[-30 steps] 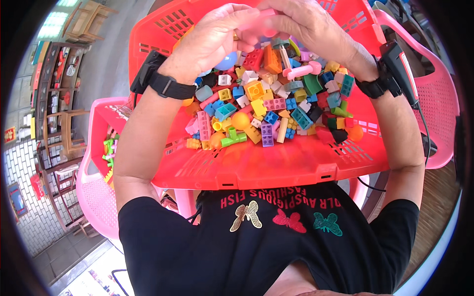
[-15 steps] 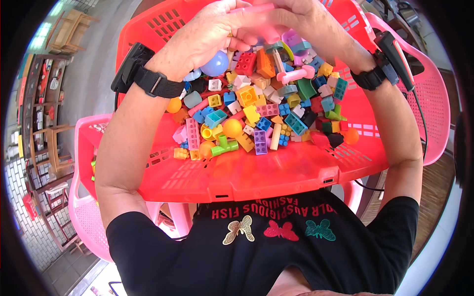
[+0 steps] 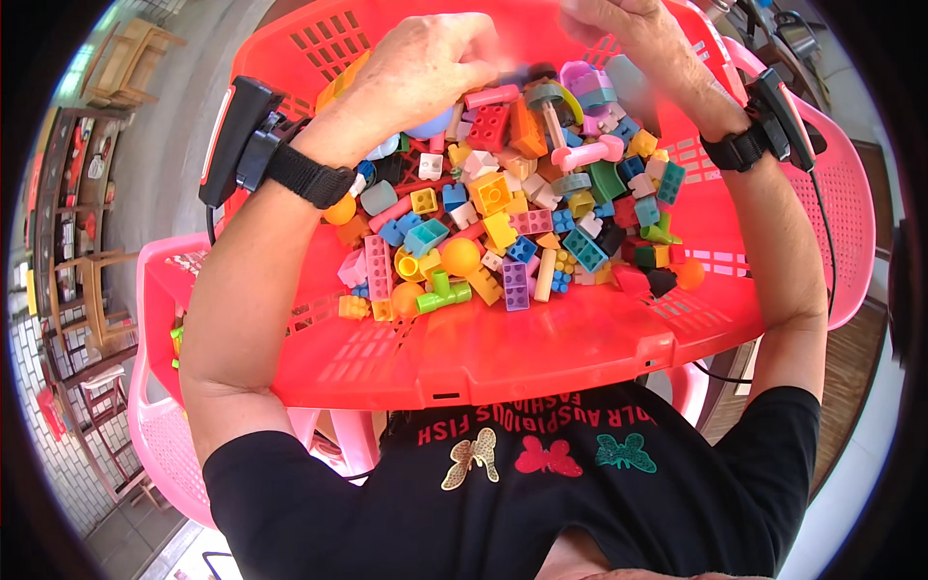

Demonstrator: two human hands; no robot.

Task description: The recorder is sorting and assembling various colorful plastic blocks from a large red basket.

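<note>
landmark: red basket (image 3: pixel 503 343), heaped with mixed toy pieces.

left hand (image 3: pixel 440 63): over the basket's far left part, fingers bent, tips blurred; cannot tell whether anything is grasped. right hand (image 3: pixel 623 24): over the basket's far right part, fingers curled, partly cut off by the view's upper edge; grip likewise cannot be told. hands apart from each other.

key relation: pink tube (image 3: pixel 491 97) lies in the basket's far half, just to the near-rim side of the left hand's fingertips. long axis roughly left to right across the basket, right end slightly toward the far wall. left hand is the nearer; contact cannot be resolved.

red block (image 3: pixel 488 127): just beside the tube, toward the basket's near rim.

greyish piece (image 3: pixel 630 82): basket's far right, beside the right hand; blurred, cannot tell if held or loose.
</note>
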